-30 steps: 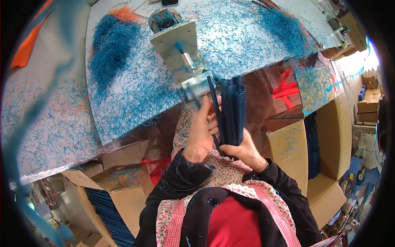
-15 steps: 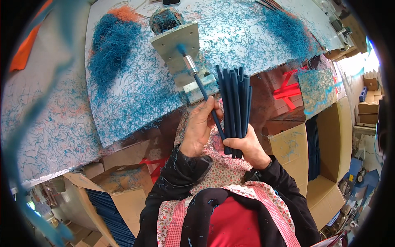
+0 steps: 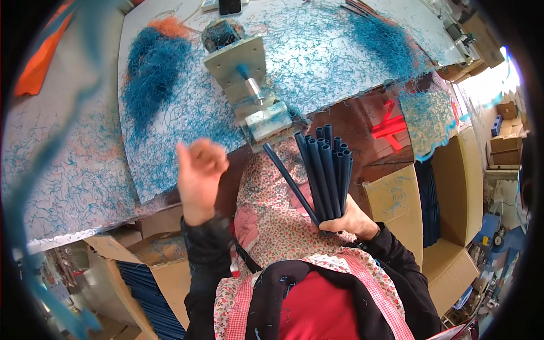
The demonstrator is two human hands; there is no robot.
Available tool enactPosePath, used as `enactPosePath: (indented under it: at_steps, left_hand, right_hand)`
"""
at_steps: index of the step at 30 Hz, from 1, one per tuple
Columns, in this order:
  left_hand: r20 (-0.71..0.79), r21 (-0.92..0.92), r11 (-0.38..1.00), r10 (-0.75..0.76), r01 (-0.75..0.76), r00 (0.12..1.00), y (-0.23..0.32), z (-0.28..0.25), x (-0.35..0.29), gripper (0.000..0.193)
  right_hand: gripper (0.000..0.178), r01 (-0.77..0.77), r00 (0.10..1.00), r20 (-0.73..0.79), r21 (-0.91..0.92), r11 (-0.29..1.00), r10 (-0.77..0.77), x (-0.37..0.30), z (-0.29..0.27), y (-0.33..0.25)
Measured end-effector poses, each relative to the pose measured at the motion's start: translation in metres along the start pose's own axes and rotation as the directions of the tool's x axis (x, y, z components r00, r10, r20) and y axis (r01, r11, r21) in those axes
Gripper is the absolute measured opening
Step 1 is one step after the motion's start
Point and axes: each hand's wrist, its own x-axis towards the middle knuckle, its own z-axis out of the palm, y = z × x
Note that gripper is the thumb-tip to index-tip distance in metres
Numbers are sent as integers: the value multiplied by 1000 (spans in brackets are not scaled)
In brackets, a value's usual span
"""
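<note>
My right hand (image 3: 352,218) is wrapped round the lower ends of a bundle of dark blue plastic tubes (image 3: 327,175), their open hollow ends pointing up and away. One tube (image 3: 290,182) slants apart to the left, its lower end pinned under my right thumb. Off to the left, my left hand (image 3: 202,173) is raised and holds nothing, its thumb spread and its fingers loosely bent and somewhat blurred. Beyond the tubes stands a small bench machine (image 3: 235,62) with a motor, a metal plate and a shiny metal tip (image 3: 254,90). No tube touches that tip.
Blue and orange shavings pile up on the white tabletop (image 3: 306,62), with heaps at left (image 3: 153,79) and right (image 3: 382,48). Below the table edge, an open cardboard box (image 3: 453,192) at right and another box (image 3: 170,277) at left hold blue tubes. A phone (image 3: 229,7) lies at the back.
My left hand has let go of the single tube and swung left. The tube has come away from the metal tip, and my right hand has lowered the bundle slightly toward me.
</note>
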Motion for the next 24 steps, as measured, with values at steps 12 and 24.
enactPosePath:
  at_steps: [12,24]
  left_hand:
    - [261,434,890,20,-136,965,14,25,-68,67]
    - [-121,-33,992,-124,121,985,-41,27,-94,63]
  right_hand:
    - [43,30,960,278,-22,999,-23,52,39,-20]
    - [80,-493,597,719,-22,870,356,70,72,46]
